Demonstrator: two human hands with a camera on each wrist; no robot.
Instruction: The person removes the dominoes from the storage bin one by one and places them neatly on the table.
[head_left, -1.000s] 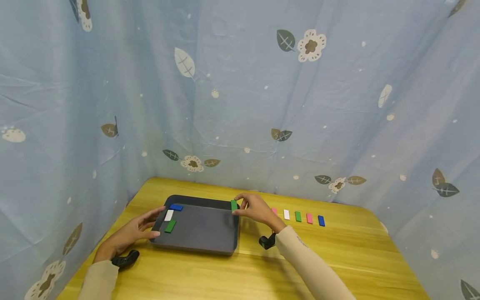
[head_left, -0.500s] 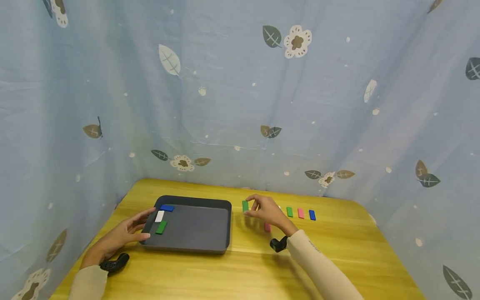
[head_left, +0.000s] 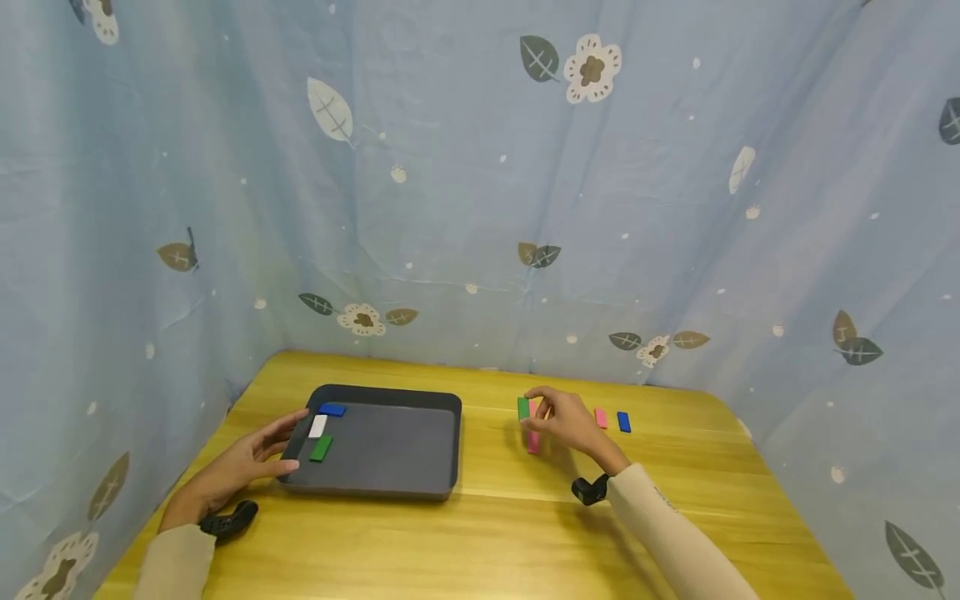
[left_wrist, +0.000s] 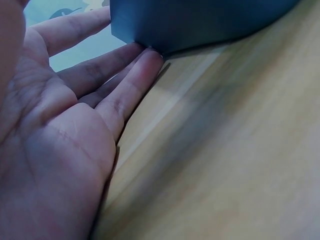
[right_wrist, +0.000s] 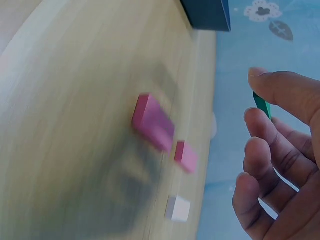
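Note:
A dark grey tray (head_left: 382,450) lies on the left of the table, holding a blue block (head_left: 332,410), a white block (head_left: 318,427) and a green block (head_left: 322,448) along its left side. My left hand (head_left: 243,458) touches the tray's left edge with spread fingers; the left wrist view shows fingertips against the tray wall (left_wrist: 190,25). Between thumb and fingers my right hand (head_left: 566,421) pinches another green block (head_left: 523,408) above the table. Below it lies a pink block (head_left: 534,442); a second pink block (right_wrist: 186,157) and a white block (right_wrist: 178,208) show in the right wrist view.
Right of my right hand, a pink block (head_left: 602,418) and a blue block (head_left: 624,422) lie on the wooden table (head_left: 525,533). A patterned blue curtain (head_left: 450,208) hangs behind the table and at its sides.
My right hand has moved right with the green block, away from the tray's right edge to above the pink blocks. The left hand stays at the tray. The head view has shifted slightly.

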